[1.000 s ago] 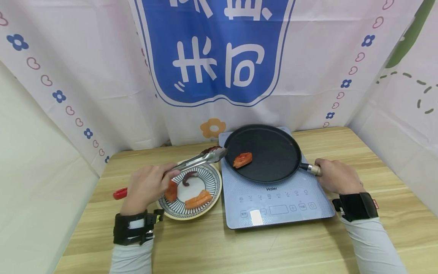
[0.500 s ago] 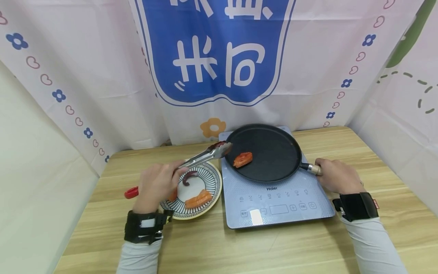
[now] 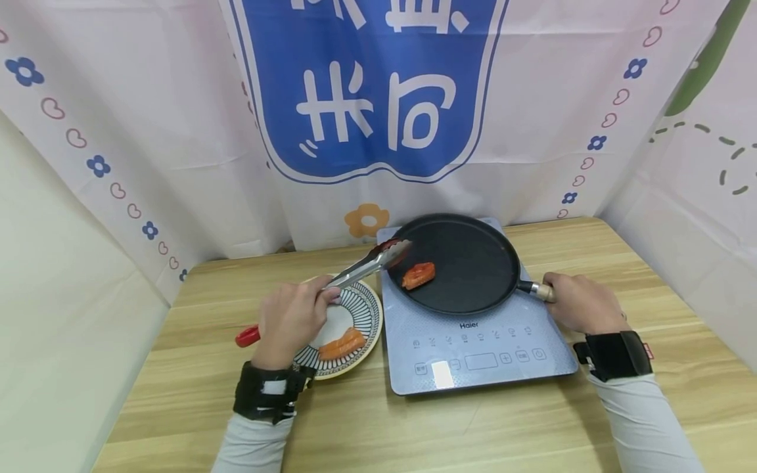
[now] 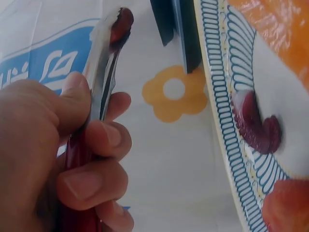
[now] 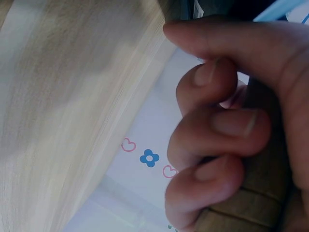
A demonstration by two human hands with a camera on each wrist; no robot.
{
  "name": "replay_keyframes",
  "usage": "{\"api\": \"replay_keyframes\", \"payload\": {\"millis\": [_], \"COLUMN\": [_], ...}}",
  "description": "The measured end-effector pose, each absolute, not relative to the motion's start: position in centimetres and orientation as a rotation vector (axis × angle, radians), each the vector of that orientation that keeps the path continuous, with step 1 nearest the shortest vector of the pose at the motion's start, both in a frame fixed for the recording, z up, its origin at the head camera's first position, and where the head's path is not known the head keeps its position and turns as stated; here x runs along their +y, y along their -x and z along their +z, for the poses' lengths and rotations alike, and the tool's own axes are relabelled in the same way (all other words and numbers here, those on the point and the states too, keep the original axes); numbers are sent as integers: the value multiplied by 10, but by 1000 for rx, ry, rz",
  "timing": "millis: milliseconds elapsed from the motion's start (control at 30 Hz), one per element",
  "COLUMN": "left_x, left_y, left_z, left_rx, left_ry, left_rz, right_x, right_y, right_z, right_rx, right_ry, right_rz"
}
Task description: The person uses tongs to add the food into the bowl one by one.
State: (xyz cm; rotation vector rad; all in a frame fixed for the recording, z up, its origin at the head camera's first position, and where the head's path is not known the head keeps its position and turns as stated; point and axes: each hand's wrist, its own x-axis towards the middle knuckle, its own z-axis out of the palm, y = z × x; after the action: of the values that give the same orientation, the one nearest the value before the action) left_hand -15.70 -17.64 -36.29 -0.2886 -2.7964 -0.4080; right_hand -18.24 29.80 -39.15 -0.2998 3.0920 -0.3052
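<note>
My left hand (image 3: 294, 316) grips metal tongs (image 3: 363, 265) with a red handle, over the patterned plate (image 3: 371, 315). A dark red piece of food (image 4: 121, 26) sits between the tong tips, which are over the left rim of the black frying pan (image 3: 467, 263). In the pan lies an orange-red piece of food (image 3: 418, 276). On the plate is an orange salmon-like piece (image 3: 342, 344); the left wrist view also shows a purple curled tentacle (image 4: 258, 128) and a reddish piece (image 4: 289, 208). My right hand (image 3: 582, 303) holds the pan's wooden handle (image 5: 241, 208).
Beneath the pan is a pale blue-grey Haier induction cooktop (image 3: 485, 381) with a touch panel. The plate stands just left of it on the wooden table (image 3: 437, 433). A printed cloth (image 3: 532, 131) hangs right behind the table.
My left hand has moved right with the tongs and the dark red food, bringing the tips from beside the pan to over its left edge. The right hand stays on the handle.
</note>
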Motion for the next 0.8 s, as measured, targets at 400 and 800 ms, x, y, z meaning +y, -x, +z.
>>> {"api": "replay_keyframes", "payload": {"millis": [400, 800], "left_x": [-160, -150], "left_y": [156, 156], "left_z": [-370, -376], "left_rx": [-2830, -2810], "left_ry": [224, 229], "left_rz": [-375, -326], "right_x": [298, 298], "right_y": [183, 182], "right_z": [-391, -390], "right_rx": [3088, 3077], "right_ry": [301, 293], "right_rz": [-310, -311]}}
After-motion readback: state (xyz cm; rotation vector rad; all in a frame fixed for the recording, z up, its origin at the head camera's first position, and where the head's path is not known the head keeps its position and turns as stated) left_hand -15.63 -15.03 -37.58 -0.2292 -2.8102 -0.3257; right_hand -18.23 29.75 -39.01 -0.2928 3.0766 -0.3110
